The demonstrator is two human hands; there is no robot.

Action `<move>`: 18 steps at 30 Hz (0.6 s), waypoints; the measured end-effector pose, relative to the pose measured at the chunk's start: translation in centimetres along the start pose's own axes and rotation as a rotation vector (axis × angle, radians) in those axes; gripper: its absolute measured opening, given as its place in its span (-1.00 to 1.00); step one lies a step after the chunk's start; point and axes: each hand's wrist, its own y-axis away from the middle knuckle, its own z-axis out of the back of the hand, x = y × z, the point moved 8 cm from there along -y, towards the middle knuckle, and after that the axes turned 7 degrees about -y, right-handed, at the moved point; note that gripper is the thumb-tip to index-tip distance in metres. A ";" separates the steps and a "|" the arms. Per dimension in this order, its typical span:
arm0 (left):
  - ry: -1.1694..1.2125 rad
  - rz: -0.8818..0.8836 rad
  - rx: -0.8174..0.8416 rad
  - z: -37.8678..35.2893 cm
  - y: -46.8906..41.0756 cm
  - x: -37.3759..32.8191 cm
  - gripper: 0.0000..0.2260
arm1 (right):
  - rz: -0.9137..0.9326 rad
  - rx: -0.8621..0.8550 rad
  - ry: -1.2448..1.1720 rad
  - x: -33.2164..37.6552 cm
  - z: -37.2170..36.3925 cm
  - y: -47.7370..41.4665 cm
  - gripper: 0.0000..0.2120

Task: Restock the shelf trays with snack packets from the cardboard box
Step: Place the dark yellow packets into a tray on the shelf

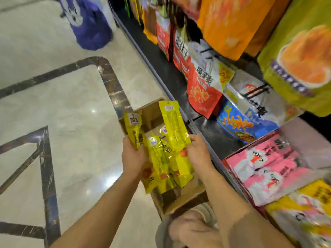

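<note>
Both my hands hold a fanned bunch of long yellow snack packets point(162, 149) above the open cardboard box point(186, 197) on the floor. My left hand point(133, 156) grips the bunch from the left. On the right side my right hand point(198, 152) pinches the tallest packet point(174, 126). The box stands against the foot of the shelf, and its inside is mostly hidden by the packets. To the right, a red shelf tray point(231, 169) holds pink and white packets point(268, 167), with a yellow-packet tray point(304, 212) nearer to me.
Shelves on the right carry red, blue, silver, orange and green snack bags point(204, 93). A dark shelf ledge point(172, 72) runs away from me. On the left lies polished marble floor point(68, 108) with dark inlay. Someone in purple clothing point(87, 24) stands far off. My knee point(188, 228) is below the box.
</note>
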 end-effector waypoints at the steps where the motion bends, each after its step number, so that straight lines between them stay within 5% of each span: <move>1: 0.014 -0.032 -0.005 0.9 0.3 -1.0 -0.71 | 0.018 -0.013 -0.010 1.2 0.1 0.8 -0.73; 6: 0.123 -0.143 0.017 4.7 2.5 -6.6 -0.77 | 0.104 -0.004 -0.109 6.6 0.4 5.5 -0.74; 9: 0.177 -0.217 0.048 6.9 4.0 -9.3 -0.82 | 0.156 0.015 -0.145 9.2 0.5 8.7 -0.55; 12: 0.265 -0.259 0.096 9.6 5.7 -12.0 -0.79 | 0.215 -0.021 -0.095 11.9 1.4 11.9 -0.66; 18: 0.406 -0.351 0.190 14.2 8.7 -15.9 -0.89 | 0.271 -0.017 -0.422 14.6 3.4 18.8 -0.74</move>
